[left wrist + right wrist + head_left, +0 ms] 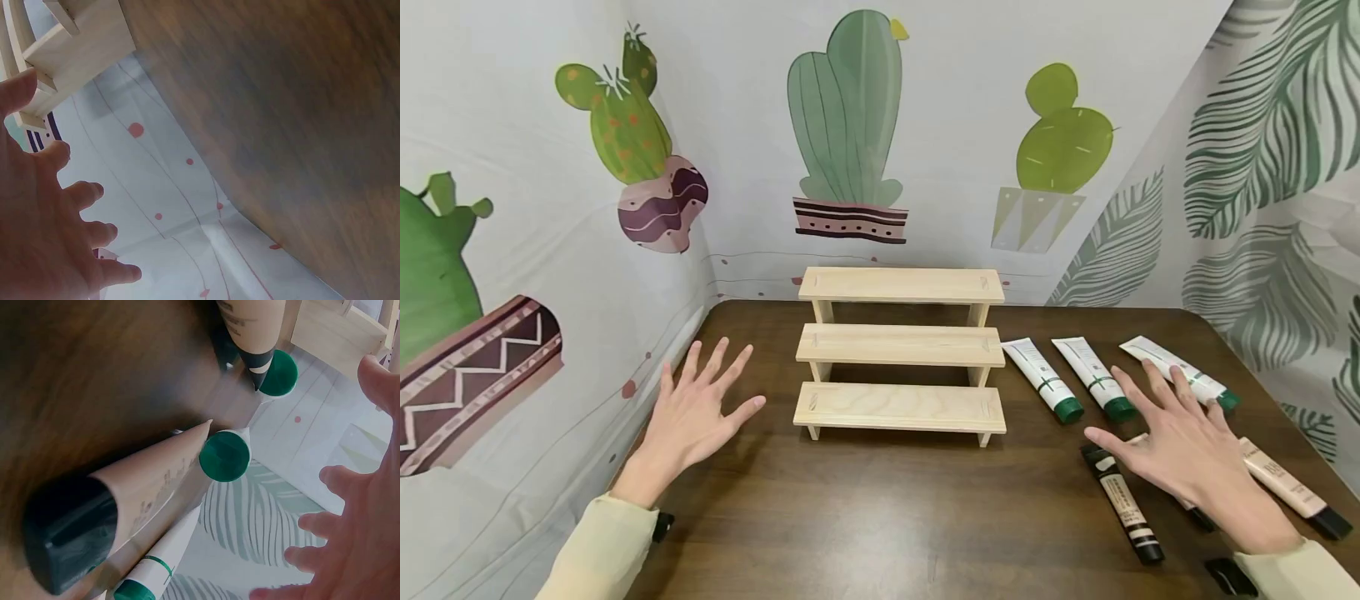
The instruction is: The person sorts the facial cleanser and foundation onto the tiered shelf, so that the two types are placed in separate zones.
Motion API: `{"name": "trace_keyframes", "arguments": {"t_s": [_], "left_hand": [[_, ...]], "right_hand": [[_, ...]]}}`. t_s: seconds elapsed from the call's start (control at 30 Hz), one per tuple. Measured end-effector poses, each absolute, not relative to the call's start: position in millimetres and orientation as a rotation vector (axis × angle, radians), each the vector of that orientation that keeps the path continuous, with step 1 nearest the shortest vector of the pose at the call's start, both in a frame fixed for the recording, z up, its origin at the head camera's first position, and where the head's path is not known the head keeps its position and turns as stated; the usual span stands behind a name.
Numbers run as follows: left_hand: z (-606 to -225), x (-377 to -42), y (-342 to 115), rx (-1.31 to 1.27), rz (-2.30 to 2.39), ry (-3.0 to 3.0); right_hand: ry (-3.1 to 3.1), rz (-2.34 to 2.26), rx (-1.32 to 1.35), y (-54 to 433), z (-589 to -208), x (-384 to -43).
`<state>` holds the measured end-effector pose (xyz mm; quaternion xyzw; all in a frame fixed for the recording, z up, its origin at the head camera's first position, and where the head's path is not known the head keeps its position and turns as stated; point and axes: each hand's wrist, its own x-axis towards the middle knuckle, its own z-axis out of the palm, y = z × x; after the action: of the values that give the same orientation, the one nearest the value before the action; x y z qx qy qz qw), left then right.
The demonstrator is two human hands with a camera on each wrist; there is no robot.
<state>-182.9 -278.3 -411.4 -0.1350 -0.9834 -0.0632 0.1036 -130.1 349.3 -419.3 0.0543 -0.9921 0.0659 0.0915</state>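
My left hand (pixel 692 412) is held over the left side of the table, fingers spread, holding nothing. In the left wrist view its fingers (pixel 84 195) extend beside a wooden three-step display stand (pixel 898 406). On the right, my right hand (pixel 1187 454) hovers with spread fingers over several squeeze tubes and grips none. Three white tubes with green caps, a left one (pixel 1037 375), a middle one (pixel 1090 371) and a right one (pixel 1172 367), lie beyond it. Closer in lie a beige-and-black tube (pixel 1123 504) and a beige tube with black cap (pixel 1288 479); another (pixel 253 325) is mostly hidden under the hand.
The stand is on a dark brown wooden table (pixel 865 508), near its back edge. White cloth printed with cacti (pixel 745 150) hangs behind and to the left. Leaf-patterned cloth (pixel 1262 275) borders the right side.
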Motion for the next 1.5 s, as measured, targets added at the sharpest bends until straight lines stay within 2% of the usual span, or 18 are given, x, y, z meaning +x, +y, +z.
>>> {"name": "trace_keyframes", "arguments": {"t_s": [0.6, 1.5], "left_hand": [[-409.0, -171.2, -243.7, -0.544, -0.289, -2.842], [-410.8, -178.6, -218.9, -0.553, -0.785, -2.881]], "right_hand": [[-2.978, 0.202, 0.247, 358.8, -415.9, -97.2], [-3.155, 0.693, 0.347, 360.7, -424.7, -84.8]]}}
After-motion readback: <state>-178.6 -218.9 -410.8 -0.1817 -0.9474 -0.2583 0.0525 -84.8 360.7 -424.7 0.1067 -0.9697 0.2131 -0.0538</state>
